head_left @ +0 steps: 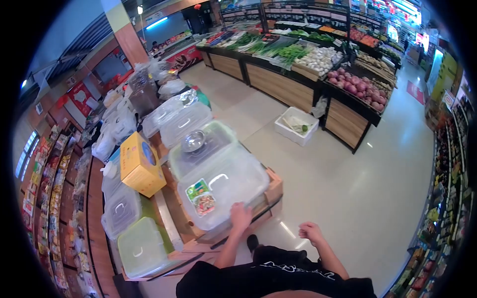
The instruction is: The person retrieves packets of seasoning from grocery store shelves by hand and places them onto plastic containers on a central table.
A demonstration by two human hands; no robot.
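My left hand is over the near right edge of a large translucent lidded bin; its fingers are too small and blurred to read. Off to the right, above the floor, my right hand has its fingers curled in, and no object shows in it. On the bin's lid, left of my left hand, lies a small packet with a green top part and a clear part showing mixed pieces. A metal bowl sits on the lid of the bin behind.
A yellow box stands left of the bins. More lidded bins line the left side. On the floor is a white foam box. Vegetable stands with onions run across the back; stocked shelves are at the right.
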